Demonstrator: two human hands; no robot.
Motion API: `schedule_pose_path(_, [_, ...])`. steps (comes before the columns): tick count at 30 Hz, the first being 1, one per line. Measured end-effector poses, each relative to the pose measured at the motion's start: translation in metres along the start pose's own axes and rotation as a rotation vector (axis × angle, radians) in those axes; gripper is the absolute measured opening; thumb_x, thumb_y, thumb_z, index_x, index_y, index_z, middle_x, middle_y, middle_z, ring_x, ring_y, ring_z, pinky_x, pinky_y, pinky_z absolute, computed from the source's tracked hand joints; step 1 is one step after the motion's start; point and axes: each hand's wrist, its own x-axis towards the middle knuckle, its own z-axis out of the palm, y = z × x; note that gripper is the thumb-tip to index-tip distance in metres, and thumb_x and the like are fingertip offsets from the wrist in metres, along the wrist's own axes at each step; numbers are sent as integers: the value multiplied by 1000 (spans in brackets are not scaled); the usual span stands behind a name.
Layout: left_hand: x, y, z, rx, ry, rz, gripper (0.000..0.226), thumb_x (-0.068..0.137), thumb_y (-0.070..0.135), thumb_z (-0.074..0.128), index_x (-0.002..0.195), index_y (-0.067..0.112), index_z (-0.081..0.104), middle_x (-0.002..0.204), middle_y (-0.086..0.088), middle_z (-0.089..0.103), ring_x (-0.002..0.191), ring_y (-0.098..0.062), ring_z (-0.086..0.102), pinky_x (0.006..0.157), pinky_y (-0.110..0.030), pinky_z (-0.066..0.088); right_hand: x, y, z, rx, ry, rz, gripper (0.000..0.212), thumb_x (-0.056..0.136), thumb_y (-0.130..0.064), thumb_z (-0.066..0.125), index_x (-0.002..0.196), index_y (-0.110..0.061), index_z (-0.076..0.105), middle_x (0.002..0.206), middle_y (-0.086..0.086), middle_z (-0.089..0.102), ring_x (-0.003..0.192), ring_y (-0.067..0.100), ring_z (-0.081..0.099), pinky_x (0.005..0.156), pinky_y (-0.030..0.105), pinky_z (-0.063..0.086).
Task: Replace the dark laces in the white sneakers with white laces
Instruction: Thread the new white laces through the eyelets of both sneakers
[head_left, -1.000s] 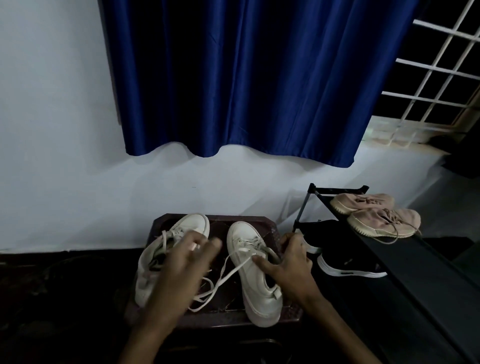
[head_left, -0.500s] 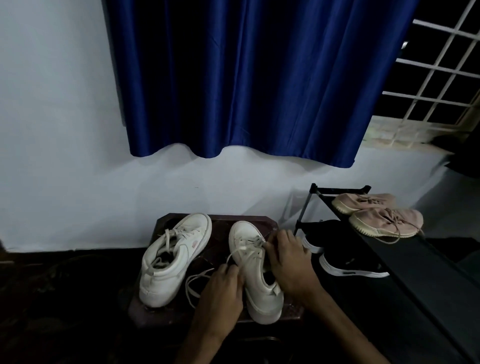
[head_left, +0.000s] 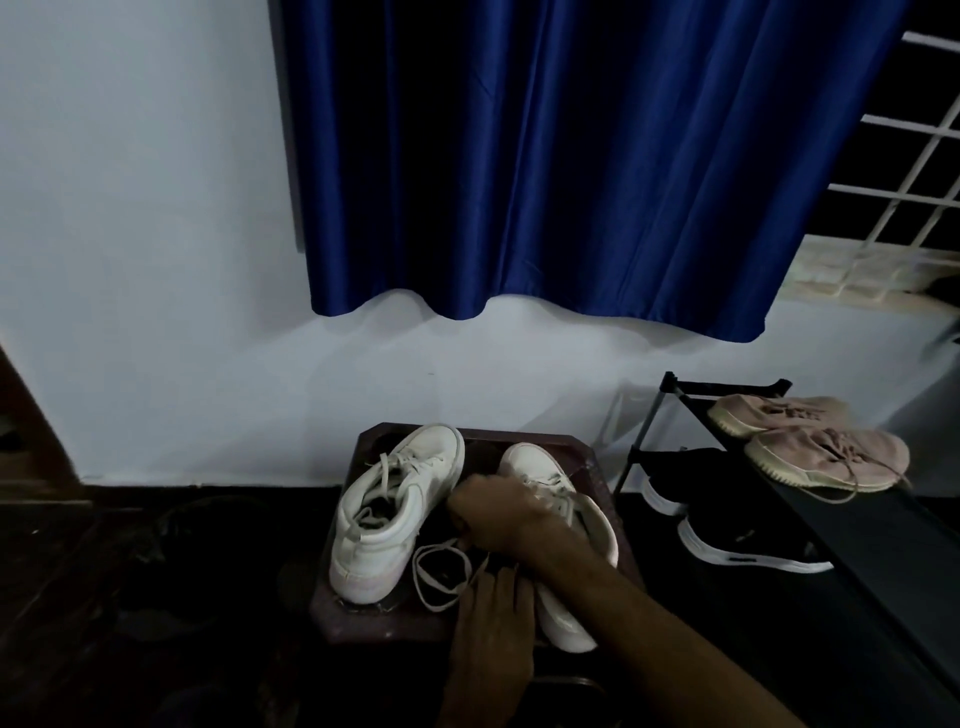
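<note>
two white sneakers (head_left: 395, 514), one loose lace (head_left: 420, 574)

White sneakers (head_left: 400, 504) on stool (head_left: 363, 621)

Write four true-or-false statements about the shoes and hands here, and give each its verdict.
1. The left white sneaker and the right white sneaker both stand on the dark stool. True.
2. The right hand rests on the left white sneaker. False: it lies over the right white sneaker's laces.
3. A loose white lace lies on the stool between the sneakers. True.
4. The pink sneakers sit on the floor. False: they sit on top of the black shoe rack.
</note>
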Motion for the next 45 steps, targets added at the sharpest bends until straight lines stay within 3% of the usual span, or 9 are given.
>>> schedule_pose_path(3, [0,-3,3,19,-18,0,36,71,16,43,106,9,51,95,-12,72,95,-28,49,85,-38,37,3,-5,3,-30,-6,-4,27,89,-23,61,112,-8,60,121,14,59,111,33,58,105,51,31])
schedule_pose_path(7, [2,-10,5,5,35,49,34,71,16,46,102,10,55,98,-12,68,92,-29,56,83,-36,38,3,4,-1,-57,-4,4,27,92,-23,56,114,-7,58,122,15,59,112,33,57,103,51,33])
schedule_pose_path(12, [16,-28,-1,75,-68,85,29,71,17,42,98,12,49,92,-11,67,88,-27,45,73,-38,34,4,48,-49,125,273,163,15,93,-20,56,105,-11,58,106,15,63,95,35,61,83,38,44])
schedule_pose_path(16, [30,-42,-13,103,-156,1,25,78,20,42,86,13,65,90,-10,62,79,-27,55,64,-40,49,1,79,-78,326,471,232,8,84,-10,71,87,-14,65,90,5,67,79,23,62,70,35,52])
schedule_pose_path(22, [59,-53,-47,-165,-169,-108,16,75,10,74,83,16,63,89,-3,62,74,-22,64,62,-34,54,-19,85,-85,389,582,236,6,86,-10,69,89,-16,70,87,-4,67,74,12,57,68,29,47])
schedule_pose_path(28, [48,-68,-55,-529,-345,1,16,88,35,49,100,33,61,97,17,64,93,0,61,81,-25,52,-28,91,-85,465,717,370,6,87,-17,70,91,-21,72,89,-7,70,75,11,63,70,32,53])
schedule_pose_path(35, [46,-80,-52,-570,-376,69,36,77,14,48,100,30,70,104,14,69,100,3,61,88,-14,48,-28,99,-122,807,1099,441,9,87,-20,71,95,-17,72,87,-8,70,77,3,64,72,21,56])
schedule_pose_path(39, [50,-81,-54,-352,-348,204,30,70,14,61,93,33,63,118,18,60,104,-3,58,82,-23,52,-31,97,-128,773,974,338,10,86,-17,72,95,-14,73,89,-6,71,77,2,63,69,14,53])
schedule_pose_path(45, [98,-54,-98,-497,14,-57,18,87,18,48,99,20,61,108,13,60,104,-5,56,87,-21,45,-43,79,-93,622,618,178,12,83,-13,74,92,-19,77,84,-7,73,66,-5,59,64,1,40])
